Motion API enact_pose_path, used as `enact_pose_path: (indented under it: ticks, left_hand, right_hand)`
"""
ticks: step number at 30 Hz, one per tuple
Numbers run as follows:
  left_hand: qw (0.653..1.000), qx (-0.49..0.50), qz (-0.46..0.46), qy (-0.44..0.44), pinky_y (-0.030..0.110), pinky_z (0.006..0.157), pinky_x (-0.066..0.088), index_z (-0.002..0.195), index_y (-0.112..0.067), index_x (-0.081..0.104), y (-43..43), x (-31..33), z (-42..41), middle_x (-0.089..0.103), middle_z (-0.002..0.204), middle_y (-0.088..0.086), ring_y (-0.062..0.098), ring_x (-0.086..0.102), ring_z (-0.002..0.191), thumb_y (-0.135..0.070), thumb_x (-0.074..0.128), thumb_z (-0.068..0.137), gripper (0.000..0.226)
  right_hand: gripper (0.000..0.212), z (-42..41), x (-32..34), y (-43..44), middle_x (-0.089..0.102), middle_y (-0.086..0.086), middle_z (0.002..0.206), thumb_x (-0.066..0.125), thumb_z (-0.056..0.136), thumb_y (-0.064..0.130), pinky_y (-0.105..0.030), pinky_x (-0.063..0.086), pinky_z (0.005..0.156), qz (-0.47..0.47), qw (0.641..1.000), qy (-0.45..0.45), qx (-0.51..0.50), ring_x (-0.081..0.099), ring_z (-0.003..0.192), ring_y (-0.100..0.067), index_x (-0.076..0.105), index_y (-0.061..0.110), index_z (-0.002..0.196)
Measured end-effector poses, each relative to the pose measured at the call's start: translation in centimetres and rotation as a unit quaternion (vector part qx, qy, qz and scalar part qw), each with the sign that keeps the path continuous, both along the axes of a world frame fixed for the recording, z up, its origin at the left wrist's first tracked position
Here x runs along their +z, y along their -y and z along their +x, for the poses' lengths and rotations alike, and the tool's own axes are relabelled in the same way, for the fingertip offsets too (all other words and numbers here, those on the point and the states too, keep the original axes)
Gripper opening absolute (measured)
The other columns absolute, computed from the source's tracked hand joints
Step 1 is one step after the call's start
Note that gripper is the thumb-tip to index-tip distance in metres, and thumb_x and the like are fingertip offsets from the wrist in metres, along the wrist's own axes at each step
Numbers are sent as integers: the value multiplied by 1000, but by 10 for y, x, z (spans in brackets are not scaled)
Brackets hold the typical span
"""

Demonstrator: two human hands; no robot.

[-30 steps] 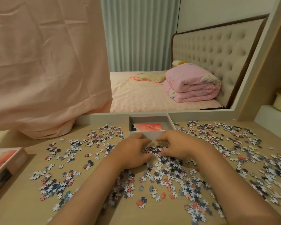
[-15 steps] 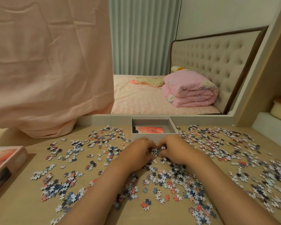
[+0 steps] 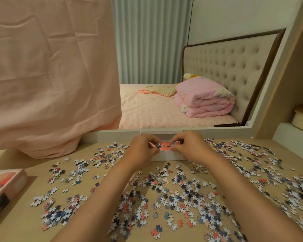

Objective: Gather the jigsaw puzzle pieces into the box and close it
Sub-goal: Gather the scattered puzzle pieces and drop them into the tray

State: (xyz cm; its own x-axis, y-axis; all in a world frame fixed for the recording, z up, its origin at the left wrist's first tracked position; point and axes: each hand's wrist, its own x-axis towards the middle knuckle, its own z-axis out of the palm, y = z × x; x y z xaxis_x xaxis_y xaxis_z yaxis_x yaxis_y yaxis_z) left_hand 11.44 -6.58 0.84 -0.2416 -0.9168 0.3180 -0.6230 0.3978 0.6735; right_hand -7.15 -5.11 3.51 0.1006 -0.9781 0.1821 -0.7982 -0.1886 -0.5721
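We hold left hand (image 3: 140,151), right hand (image 3: 187,147) above box (image 3: 166,156), each pinching clump of pieces (image 3: 158,145), so drop lands inside (most lie on table (image 3: 33,220)).

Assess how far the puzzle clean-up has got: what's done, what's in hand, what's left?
Done: little. The box stands open, with only a red card showing inside. In hand: the left hand and right hand each pinch a clump of pieces over the box. Left: most loose pieces lie scattered across the table, and the lid lies at its left edge, not yet on.
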Motion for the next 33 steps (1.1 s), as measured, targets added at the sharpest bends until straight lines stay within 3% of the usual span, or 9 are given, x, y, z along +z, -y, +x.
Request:
enact_pose_path:
  ticks: [6, 9, 13, 19, 22, 24, 29, 31, 33]
  left_hand:
    - [996, 28, -4, 79, 21, 74, 41, 111, -13, 71, 41, 5, -8, 68, 104, 4, 13, 58, 84, -4, 64, 88, 25]
    - [989, -3, 13, 146, 21, 82, 41, 123, -10, 65, 49, -6, -8, 67, 120, 6, 17, 61, 99, -15, 64, 92, 31]
    - [982, -11, -2, 190, 34, 97, 45, 133, -15, 59, 49, -8, -5, 61, 129, 5, 22, 58, 114, -35, 56, 97, 41]
    - [985, 5, -115, 126, 33, 85, 45, 118, -26, 65, 19, 0, 5, 53, 103, -11, 15, 55, 96, -30, 58, 95, 25]
    - [982, -11, -128, 136, 30, 77, 48, 109, -31, 65, -8, -4, 7, 54, 98, -16, 9, 54, 88, -31, 55, 95, 17]
    - [979, -36, -96, 174, 30, 82, 51, 110, -33, 65, -24, -13, 9, 57, 104, -15, 7, 55, 92, -36, 53, 96, 19]
    - [950, -50, -37, 304, 38, 109, 33, 142, -31, 44, -42, -44, 15, 38, 141, -7, 14, 31, 131, -61, 43, 92, 58]
    - [945, -45, -27, 323, 39, 112, 27, 147, -34, 36, -46, -51, 15, 35, 143, -6, 15, 27, 133, -64, 38, 93, 62]
    - [950, -52, -34, 306, 37, 109, 31, 144, -35, 42, -47, -50, 16, 41, 137, -8, 14, 33, 128, -59, 42, 94, 55]
  right_hand:
    - [17, 3, -1, 44, 72, -7, 106, 65, 92, 8, -23, 46, 78, 10, 999, -46, -2, 65, 93, -19, 76, 11, 104]
    - [32, 4, -17, 52, 70, -8, 120, 52, 96, -1, -25, 47, 86, 67, 991, -114, 30, 64, 105, -22, 72, 13, 117]
    - [40, 2, -17, 51, 59, -5, 139, 50, 99, 4, -30, 42, 101, 76, 992, -96, 43, 55, 125, -24, 63, 21, 133]
    - [34, -1, 3, 25, 67, -2, 125, 51, 98, 6, -24, 45, 90, -11, 999, -31, 30, 62, 108, -18, 71, 22, 121]
    - [26, -1, -2, -1, 72, 6, 111, 55, 98, 15, -29, 53, 86, 19, 997, -51, 49, 67, 92, -13, 74, 30, 111]
    - [23, 0, -12, -17, 70, 12, 111, 57, 98, 20, -32, 55, 87, 62, 993, -83, 63, 66, 88, -6, 72, 31, 112]
    - [36, 7, -43, -31, 53, 1, 133, 51, 100, 29, -42, 45, 102, 63, 973, -209, 74, 50, 118, -19, 55, 28, 136]
    - [41, 8, -50, -32, 44, -2, 132, 47, 101, 24, -44, 40, 106, 65, 967, -237, 75, 40, 123, -22, 48, 27, 142]
    - [44, 10, -51, -34, 43, -1, 124, 45, 100, 14, -42, 39, 105, 74, 969, -219, 92, 39, 120, -21, 50, 31, 141]
